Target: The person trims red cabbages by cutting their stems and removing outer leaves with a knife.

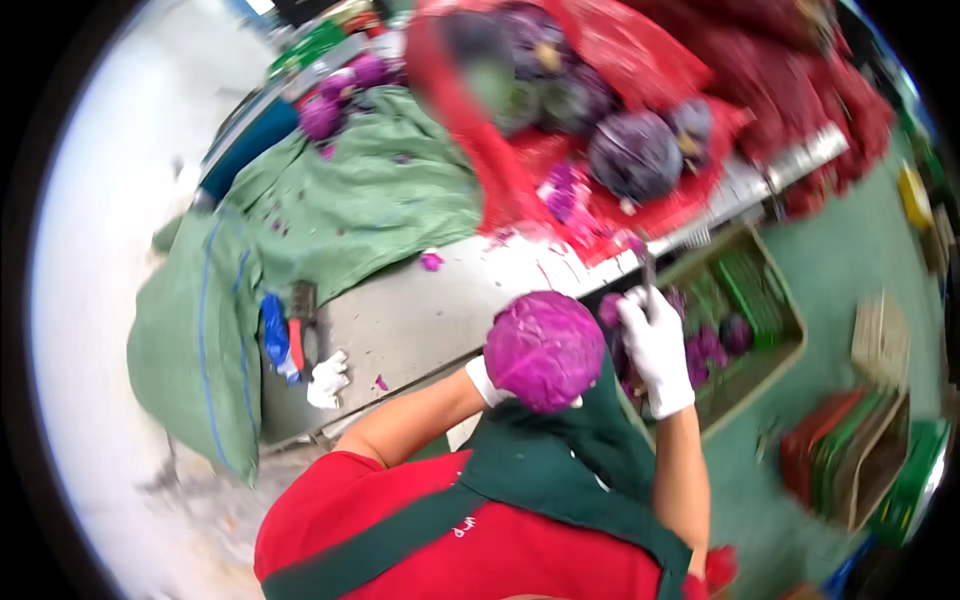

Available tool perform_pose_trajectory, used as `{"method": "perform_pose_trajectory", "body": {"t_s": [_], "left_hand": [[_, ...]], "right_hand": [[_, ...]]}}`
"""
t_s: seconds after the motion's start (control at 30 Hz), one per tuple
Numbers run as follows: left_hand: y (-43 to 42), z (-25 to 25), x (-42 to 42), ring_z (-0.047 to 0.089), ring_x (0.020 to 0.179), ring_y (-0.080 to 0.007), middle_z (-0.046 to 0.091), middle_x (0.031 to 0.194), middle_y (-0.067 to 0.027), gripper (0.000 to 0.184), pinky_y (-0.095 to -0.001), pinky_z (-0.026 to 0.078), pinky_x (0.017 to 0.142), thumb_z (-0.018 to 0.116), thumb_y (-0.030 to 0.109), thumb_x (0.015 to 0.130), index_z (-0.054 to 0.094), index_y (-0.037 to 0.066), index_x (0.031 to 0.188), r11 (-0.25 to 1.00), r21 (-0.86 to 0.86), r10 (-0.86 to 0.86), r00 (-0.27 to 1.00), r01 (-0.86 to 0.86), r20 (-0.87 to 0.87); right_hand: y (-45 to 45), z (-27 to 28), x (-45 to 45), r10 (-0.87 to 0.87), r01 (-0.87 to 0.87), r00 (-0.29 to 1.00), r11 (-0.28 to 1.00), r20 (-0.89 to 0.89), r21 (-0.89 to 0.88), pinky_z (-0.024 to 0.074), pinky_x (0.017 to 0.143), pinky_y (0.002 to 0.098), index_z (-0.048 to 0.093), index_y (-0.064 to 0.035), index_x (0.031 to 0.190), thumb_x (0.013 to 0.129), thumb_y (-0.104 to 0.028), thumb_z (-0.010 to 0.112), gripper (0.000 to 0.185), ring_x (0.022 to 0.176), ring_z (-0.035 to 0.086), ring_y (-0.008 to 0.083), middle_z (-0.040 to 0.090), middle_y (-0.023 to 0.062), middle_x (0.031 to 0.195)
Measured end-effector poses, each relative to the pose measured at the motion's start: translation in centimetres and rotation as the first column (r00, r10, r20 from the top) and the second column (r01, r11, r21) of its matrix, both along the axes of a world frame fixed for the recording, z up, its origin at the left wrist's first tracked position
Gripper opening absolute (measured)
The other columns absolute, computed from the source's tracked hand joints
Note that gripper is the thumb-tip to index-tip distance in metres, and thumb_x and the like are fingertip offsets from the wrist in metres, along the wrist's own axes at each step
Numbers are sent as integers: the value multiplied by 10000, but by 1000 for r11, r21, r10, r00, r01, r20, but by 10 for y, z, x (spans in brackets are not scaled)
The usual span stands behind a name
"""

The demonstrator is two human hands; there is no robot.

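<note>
Cabbage (546, 351) should sit steadiest cupped from 8 o'clock in the left hand (486, 382), the right hand (655, 350) at 3 gripping the knife (648, 266) tip toward 12, clear of it.

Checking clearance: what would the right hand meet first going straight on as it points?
Past its own knife, the right hand probably meets the near edge of the metal table; relative height is unclear.
</note>
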State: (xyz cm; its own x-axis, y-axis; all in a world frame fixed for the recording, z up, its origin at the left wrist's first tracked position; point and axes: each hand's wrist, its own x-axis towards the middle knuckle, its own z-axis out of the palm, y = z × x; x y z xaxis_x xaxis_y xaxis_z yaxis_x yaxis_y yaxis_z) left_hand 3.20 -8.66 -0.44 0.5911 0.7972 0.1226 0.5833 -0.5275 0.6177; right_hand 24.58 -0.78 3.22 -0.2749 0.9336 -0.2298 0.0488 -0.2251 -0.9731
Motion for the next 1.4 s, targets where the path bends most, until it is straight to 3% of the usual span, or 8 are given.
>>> {"method": "perform_pose_trajectory", "body": {"t_s": [0.2,0.33,0.5,0.67,0.8,0.9,1.07,1.4], "left_hand": [[24,-18,-100,407,1386,-307,447,1490,-118,801,-523,321,1163,516,666,902,393,132,1487,922,-255,387,724,-292,571],[61,31,-213,360,1400,-374,350,1524,-141,878,-578,364,1131,453,793,843,338,234,1511,760,-641,574,-573,106,585],[100,6,-367,394,1382,-377,366,1537,-109,898,-592,370,1105,250,845,858,346,246,1520,495,-797,410,-715,-347,566],[108,-17,-430,447,1315,-361,378,1512,-99,860,-588,477,1004,615,668,854,300,230,1524,226,-792,21,-810,-567,586],[162,35,-354,647,1057,-340,535,1357,-182,808,-437,535,869,737,349,873,303,103,1509,-72,-635,315,-622,-769,717],[200,63,-240,713,930,-231,697,1107,-130,374,-317,566,852,571,254,1008,565,43,1317,636,-395,535,10,-663,845],[278,67,-45,657,1020,-145,715,1086,-85,349,-273,493,910,605,277,989,674,4,1197,856,-73,458,684,-512,568],[231,27,34,373,1370,-404,445,1417,-199,851,-486,283,1162,845,448,647,538,121,1371,786,554,300,953,-275,47]], "right_hand": [[-8,-38,46,-228,231,973,957,38,-175,346,442,202,574,-88,1007,990,-154,579,68,504,449,36,566,-33,713],[-21,-62,83,-293,307,952,928,93,-211,360,440,219,566,-87,1023,994,-162,568,80,496,461,53,573,-16,708],[-27,-78,102,-330,343,939,911,96,-229,411,451,246,562,-55,1038,1006,-187,560,136,512,477,81,580,19,749],[-24,-59,88,-349,364,932,895,101,-258,384,454,227,571,-97,1035,979,-183,607,110,534,485,60,604,-3,775],[-1,-28,71,-365,363,931,916,19,-171,385,462,226,632,-34,1125,924,-113,637,216,529,462,59,563,-16,734],[31,-24,58,-328,315,937,942,-119,-115,399,474,198,624,-1,1248,1000,-107,499,297,602,503,47,643,30,928],[85,-13,18,-327,314,908,945,-263,-91,549,706,276,579,-51,1321,1045,-198,463,333,883,628,138,623,63,1085],[179,-47,28,-389,391,882,919,-268,-48,520,874,348,539,-66,1356,1021,-179,447,365,1102,569,206,573,93,1241]]}}
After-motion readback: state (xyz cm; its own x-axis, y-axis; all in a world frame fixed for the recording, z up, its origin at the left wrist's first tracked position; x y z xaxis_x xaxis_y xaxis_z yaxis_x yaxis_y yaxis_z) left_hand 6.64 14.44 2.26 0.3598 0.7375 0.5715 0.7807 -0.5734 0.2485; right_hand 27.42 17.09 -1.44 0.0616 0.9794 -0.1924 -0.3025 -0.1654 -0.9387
